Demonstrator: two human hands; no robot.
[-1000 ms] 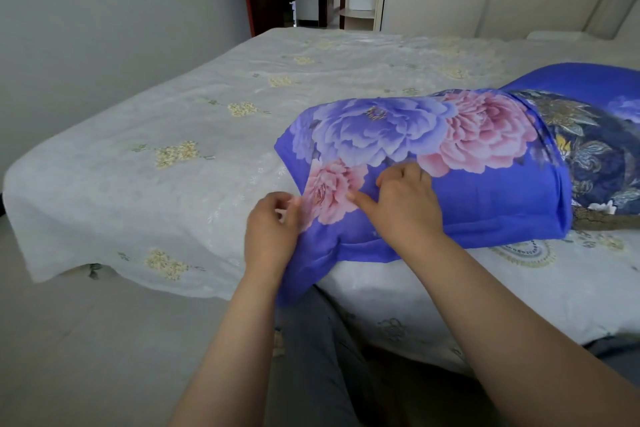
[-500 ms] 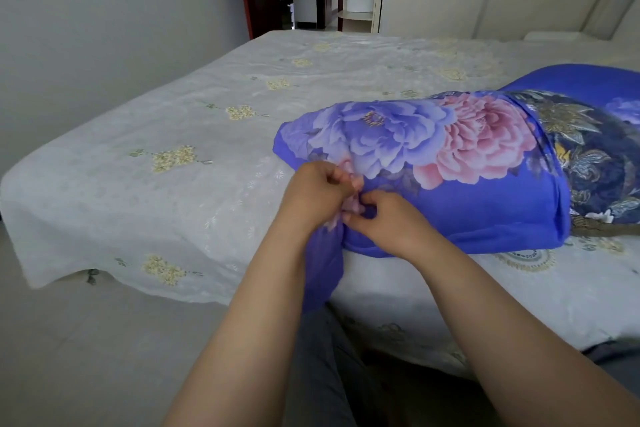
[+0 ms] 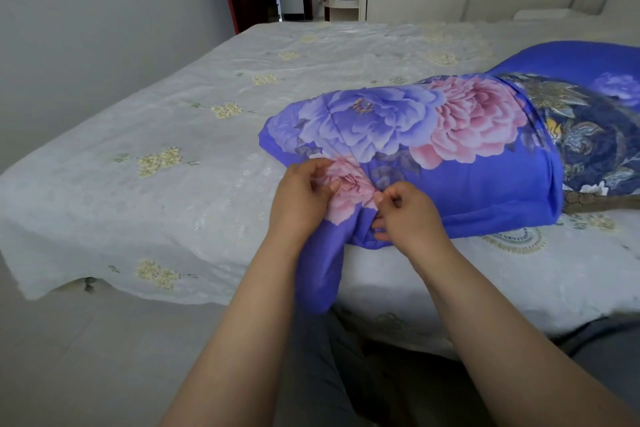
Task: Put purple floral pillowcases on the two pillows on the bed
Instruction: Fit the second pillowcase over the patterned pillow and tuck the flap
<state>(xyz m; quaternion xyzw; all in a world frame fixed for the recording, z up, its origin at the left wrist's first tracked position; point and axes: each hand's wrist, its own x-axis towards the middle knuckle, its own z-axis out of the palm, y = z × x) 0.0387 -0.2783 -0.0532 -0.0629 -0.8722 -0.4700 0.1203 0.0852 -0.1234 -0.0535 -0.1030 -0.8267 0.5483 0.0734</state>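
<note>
Purple cotton was bunched up right at the bed edge, and that's where we had both hands working. Our left hand (image 3: 300, 198) was closed on the loose end of the pillowcase (image 3: 433, 163), pinching the pink-flower part, with a tail of the fabric hanging down past the mattress toward our legs. Our right hand (image 3: 405, 211) was just beside it, fingers curled and gripping the same fabric at the fold, so both were clamped on cloth, neither open.

Past the hands, the pillow (image 3: 450, 204) sat fully inside that case as far as we could tell, lying near the front edge of the bed (image 3: 173, 149). No bare pillow showed at our end, so this one looked nearly done; we reckon only tucking or closing the open end was left.

Further right, touching the first, lay a darker blue floral cushion (image 3: 595, 135), and behind that another purple shape (image 3: 588, 55), partly cut off. We honestly couldn't tell if that was the second pillow already covered or just a spare case, so the second pillow might still be left to do.
</note>
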